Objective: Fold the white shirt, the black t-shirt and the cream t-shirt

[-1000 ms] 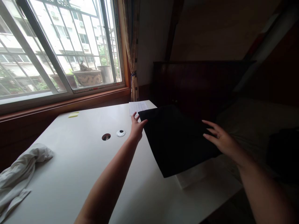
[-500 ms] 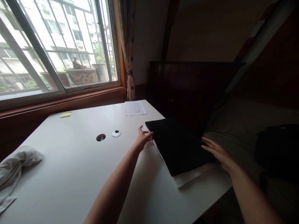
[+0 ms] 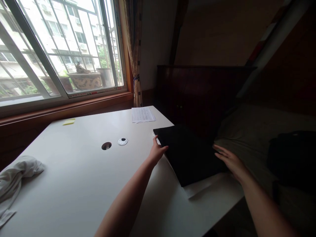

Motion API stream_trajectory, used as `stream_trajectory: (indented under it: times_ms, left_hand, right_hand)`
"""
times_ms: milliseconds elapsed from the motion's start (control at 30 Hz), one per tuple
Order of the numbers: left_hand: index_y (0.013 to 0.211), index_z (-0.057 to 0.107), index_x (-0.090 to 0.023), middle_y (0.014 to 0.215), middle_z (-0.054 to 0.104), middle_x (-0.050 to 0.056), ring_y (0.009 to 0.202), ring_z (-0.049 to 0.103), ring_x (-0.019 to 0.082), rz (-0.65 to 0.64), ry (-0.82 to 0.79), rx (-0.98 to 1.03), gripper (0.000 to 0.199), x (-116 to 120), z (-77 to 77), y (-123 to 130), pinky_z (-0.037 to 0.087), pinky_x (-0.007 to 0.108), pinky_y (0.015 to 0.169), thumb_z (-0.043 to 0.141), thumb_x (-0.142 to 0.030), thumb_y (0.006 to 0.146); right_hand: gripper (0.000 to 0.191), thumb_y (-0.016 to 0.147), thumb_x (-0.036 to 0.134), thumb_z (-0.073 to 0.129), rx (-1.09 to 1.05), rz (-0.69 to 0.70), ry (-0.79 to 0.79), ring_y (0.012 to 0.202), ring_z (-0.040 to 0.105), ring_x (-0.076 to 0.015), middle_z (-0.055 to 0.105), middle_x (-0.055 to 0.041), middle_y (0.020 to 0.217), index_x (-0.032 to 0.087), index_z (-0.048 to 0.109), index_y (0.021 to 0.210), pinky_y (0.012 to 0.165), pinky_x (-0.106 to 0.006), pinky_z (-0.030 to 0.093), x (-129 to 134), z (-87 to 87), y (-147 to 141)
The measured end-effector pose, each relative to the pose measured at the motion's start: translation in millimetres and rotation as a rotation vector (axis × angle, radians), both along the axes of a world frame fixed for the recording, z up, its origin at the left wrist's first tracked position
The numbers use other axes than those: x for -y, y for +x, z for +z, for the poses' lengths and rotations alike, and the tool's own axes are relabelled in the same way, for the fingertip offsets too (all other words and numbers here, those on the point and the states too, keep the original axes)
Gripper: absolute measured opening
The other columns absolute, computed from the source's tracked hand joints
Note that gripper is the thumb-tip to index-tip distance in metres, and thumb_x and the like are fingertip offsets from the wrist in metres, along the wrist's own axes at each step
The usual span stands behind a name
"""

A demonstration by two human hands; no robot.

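A flat black rectangular thing (image 3: 190,158), like a folder or board, lies on the white table near its right edge. Pale sheet material (image 3: 197,191) sticks out from beneath its near side. My left hand (image 3: 158,153) is at its left edge, thumb over the black top and a finger stretched along the side; the other fingers are partly hidden. At the opposite edge, my right hand (image 3: 232,163) rests with fingers extended and somewhat apart. Neither hand visibly closes around the black thing.
Printed papers (image 3: 142,115) lie at the table's far end, yellow sticky notes (image 3: 69,121) at the far left. A round hole (image 3: 106,145) and a white disc (image 3: 122,141) are mid-table. Crumpled grey cloth (image 3: 22,171) lies left. A dark cabinet (image 3: 192,95) stands behind.
My left hand has shifted slightly right, bringing its thumb farther over the black thing. My right hand and the black thing have stayed nearly in place.
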State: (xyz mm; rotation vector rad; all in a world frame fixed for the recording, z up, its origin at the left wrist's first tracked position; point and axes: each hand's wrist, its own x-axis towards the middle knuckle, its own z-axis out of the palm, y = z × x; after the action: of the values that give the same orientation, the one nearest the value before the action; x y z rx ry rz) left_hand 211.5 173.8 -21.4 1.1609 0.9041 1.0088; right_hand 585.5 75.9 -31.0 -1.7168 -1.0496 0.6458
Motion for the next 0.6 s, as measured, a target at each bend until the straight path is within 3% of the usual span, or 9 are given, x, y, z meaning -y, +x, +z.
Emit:
stream_trajectory:
  times_ms: [100, 267, 367, 500, 600]
  left_hand:
    - [0.155, 0.021, -0.023, 0.068, 0.058, -0.006, 0.061, 0.058, 0.014, 0.062, 0.031, -0.069, 0.092, 6, 4.6, 1, 0.047, 0.029, 0.068, 0.079, -0.023, 0.083]
    - [0.154, 0.025, -0.023, 0.069, 0.058, -0.006, 0.064, 0.059, 0.014, 0.080, 0.073, -0.135, 0.083, 11, 9.0, 2, 0.044, 0.026, 0.065, 0.074, -0.023, 0.087]
    - [0.159, 0.016, -0.020, 0.071, 0.064, -0.003, 0.061, 0.062, 0.016, -0.010, 0.046, -0.149, 0.096, 16, 10.5, -2, 0.048, 0.028, 0.062, 0.078, -0.027, 0.085]
    - [0.163, -0.004, -0.024, 0.072, 0.066, -0.001, 0.054, 0.062, 0.016, -0.243, 0.045, -0.149, 0.120, 29, 11.9, -8, 0.050, 0.029, 0.057, 0.083, -0.029, 0.081]
    - [0.164, -0.002, -0.028, 0.067, 0.062, -0.005, 0.051, 0.060, 0.014, -0.328, 0.080, -0.154, 0.119, 39, 11.0, -8, 0.048, 0.028, 0.055, 0.082, -0.022, 0.080]
  right_hand:
    - [0.066, 0.073, 0.044, 0.074, 0.018, -0.039, 0.043, 0.138, 0.053, -0.0356, 0.069, -0.0124, 0.132, 0.026, 0.065, 0.136, 0.115, -0.048, 0.041, -4, -5.5, 5]
    - [0.064, 0.072, 0.042, 0.075, -0.014, -0.065, 0.031, 0.129, 0.060, -0.0367, 0.069, -0.0135, 0.129, 0.025, 0.067, 0.134, 0.106, -0.046, 0.050, -8, -14.2, 7]
    - [0.064, 0.071, 0.044, 0.076, -0.032, -0.068, 0.002, 0.128, 0.060, -0.0376, 0.068, -0.0138, 0.131, 0.025, 0.068, 0.131, 0.105, -0.047, 0.049, -6, -18.8, 7]
    - [0.061, 0.067, 0.048, 0.078, -0.026, -0.074, 0.014, 0.119, 0.065, -0.0366, 0.072, -0.0124, 0.119, 0.024, 0.070, 0.123, 0.100, -0.046, 0.052, -2, -20.7, 4]
    - [0.062, 0.064, 0.051, 0.079, -0.015, -0.096, 0.011, 0.107, 0.070, -0.0351, 0.075, -0.0100, 0.103, 0.022, 0.070, 0.117, 0.094, -0.047, 0.055, 0, -16.4, 1]
